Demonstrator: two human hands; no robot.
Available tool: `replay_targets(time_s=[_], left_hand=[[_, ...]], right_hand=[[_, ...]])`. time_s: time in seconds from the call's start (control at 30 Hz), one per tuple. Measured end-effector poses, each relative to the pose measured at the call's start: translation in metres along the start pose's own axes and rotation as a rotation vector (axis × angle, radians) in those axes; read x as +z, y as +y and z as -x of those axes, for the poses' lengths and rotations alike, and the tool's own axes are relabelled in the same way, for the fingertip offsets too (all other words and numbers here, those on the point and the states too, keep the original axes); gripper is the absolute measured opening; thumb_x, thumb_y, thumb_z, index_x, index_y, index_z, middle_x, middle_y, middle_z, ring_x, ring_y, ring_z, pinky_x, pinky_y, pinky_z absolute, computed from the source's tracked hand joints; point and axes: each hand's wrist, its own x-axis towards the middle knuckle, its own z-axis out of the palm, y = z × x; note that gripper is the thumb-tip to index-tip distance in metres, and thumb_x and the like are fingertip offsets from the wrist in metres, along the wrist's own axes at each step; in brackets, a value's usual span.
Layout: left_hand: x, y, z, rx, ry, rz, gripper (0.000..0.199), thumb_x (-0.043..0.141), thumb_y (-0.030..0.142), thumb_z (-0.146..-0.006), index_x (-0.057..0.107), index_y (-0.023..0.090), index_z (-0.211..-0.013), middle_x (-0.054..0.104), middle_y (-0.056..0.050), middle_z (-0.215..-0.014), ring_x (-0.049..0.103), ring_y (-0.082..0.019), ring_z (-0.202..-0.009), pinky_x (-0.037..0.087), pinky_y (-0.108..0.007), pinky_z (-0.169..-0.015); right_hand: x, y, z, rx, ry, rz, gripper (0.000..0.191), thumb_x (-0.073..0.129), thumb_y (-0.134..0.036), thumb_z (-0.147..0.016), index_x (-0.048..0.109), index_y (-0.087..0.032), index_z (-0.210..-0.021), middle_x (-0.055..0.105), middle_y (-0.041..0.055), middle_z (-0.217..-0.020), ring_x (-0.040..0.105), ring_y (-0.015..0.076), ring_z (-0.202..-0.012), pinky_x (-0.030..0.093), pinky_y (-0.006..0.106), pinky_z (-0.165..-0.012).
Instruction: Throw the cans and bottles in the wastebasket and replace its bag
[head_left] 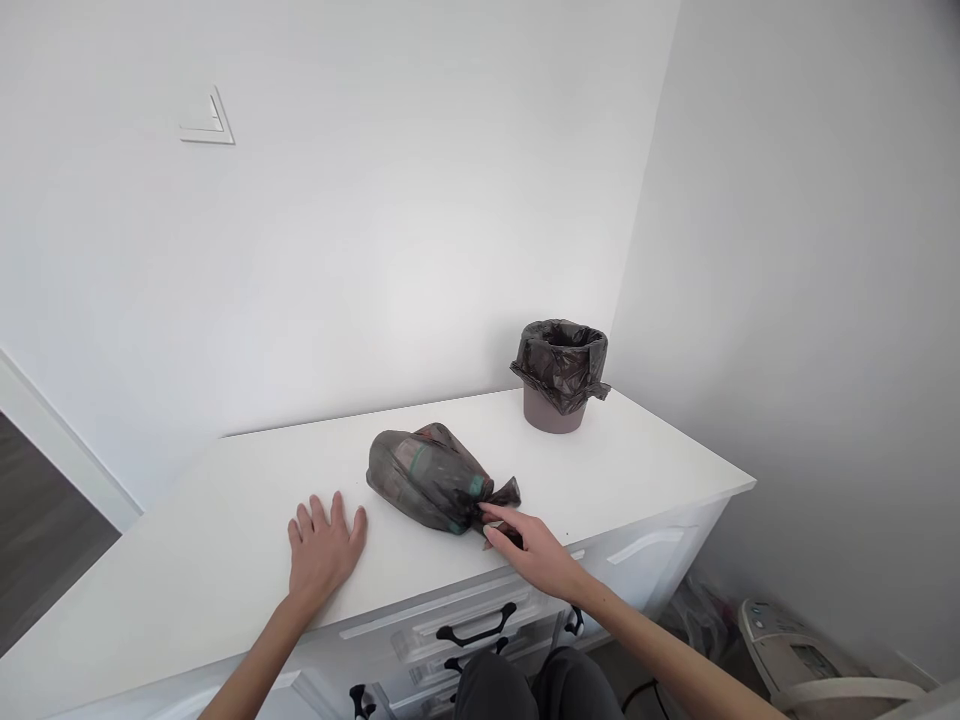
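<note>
A tied black garbage bag [427,475], thin enough to show green and pale items inside, lies on its side on the white cabinet top [285,470]. Its knotted end points toward the front right. My right hand [536,550] is closed at that knot, with index finger and thumb on the gathered plastic; the other fingers are partly hidden. To the left of the bag, my left hand [322,550] rests flat on the cabinet top, fingers spread, holding nothing and apart from the bag.
A brownish bin [553,412] lined with a black bag [562,365] stands at the back right, near the wall corner. Black drawer handles [476,625] stick out from the cabinet front below. A beige appliance [799,650] sits at the lower right.
</note>
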Motion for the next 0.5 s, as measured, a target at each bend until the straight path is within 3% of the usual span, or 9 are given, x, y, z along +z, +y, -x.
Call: replay_targets(time_s=[0.07, 0.17, 0.23, 0.3, 0.4, 0.5], left_hand=[[0.0, 0.0, 0.0, -0.007, -0.005, 0.005, 0.073, 0.032, 0.052, -0.097, 0.05, 0.004, -0.15, 0.041, -0.033, -0.155, 0.033, -0.049, -0.146, 0.025, -0.06, -0.116], [0.001, 0.0, 0.0, -0.024, -0.014, 0.022, 0.074, 0.033, 0.053, -0.097, 0.049, 0.004, -0.15, 0.039, -0.033, -0.156, 0.032, -0.05, -0.147, 0.024, -0.06, -0.117], [0.002, 0.001, 0.0, -0.018, -0.009, 0.034, 0.074, 0.032, 0.053, -0.097, 0.049, 0.003, -0.15, 0.04, -0.032, -0.156, 0.032, -0.05, -0.148, 0.024, -0.061, -0.117], [0.003, 0.001, 0.0, -0.002, -0.001, 0.042, 0.073, 0.032, 0.052, -0.098, 0.05, 0.003, -0.149, 0.041, -0.032, -0.156, 0.032, -0.05, -0.148, 0.024, -0.062, -0.117], [0.003, 0.001, 0.003, 0.023, 0.005, 0.053, 0.072, 0.032, 0.05, -0.098, 0.051, 0.003, -0.148, 0.042, -0.031, -0.157, 0.033, -0.049, -0.148, 0.026, -0.062, -0.116], [-0.004, 0.002, 0.011, 0.065, 0.0, 0.076, 0.069, 0.033, 0.049, -0.098, 0.052, 0.005, -0.147, 0.045, -0.028, -0.156, 0.037, -0.046, -0.147, 0.03, -0.06, -0.116]], right_hand=[[-0.001, -0.008, 0.005, -0.037, -0.007, -0.038, 0.042, 0.048, -0.046, -0.102, 0.064, -0.023, -0.133, 0.076, 0.0083, -0.117, 0.073, 0.0215, -0.095, 0.057, 0.035, -0.086], [-0.004, -0.003, 0.008, -0.015, 0.156, -0.046, 0.036, 0.044, -0.047, -0.104, 0.067, -0.022, -0.115, 0.076, 0.0065, -0.101, 0.072, 0.0181, -0.075, 0.056, 0.031, -0.07], [-0.004, 0.006, 0.008, 0.005, 0.29, -0.007, 0.033, 0.044, -0.046, -0.103, 0.064, -0.022, -0.109, 0.073, 0.0072, -0.103, 0.069, 0.0166, -0.069, 0.054, 0.03, -0.064], [0.0, 0.014, 0.005, -0.019, 0.367, 0.066, 0.029, 0.046, -0.042, -0.101, 0.062, -0.022, -0.113, 0.069, 0.0098, -0.116, 0.068, 0.0157, -0.07, 0.054, 0.03, -0.063], [0.01, 0.015, -0.002, -0.092, 0.321, 0.196, 0.028, 0.047, -0.033, -0.099, 0.062, -0.023, -0.12, 0.066, 0.0097, -0.125, 0.066, 0.015, -0.072, 0.054, 0.031, -0.066], [0.019, 0.007, -0.005, -0.147, 0.203, 0.337, 0.023, 0.048, -0.026, -0.097, 0.068, -0.025, -0.109, 0.074, 0.0032, -0.102, 0.066, 0.0166, -0.074, 0.051, 0.03, -0.072]])
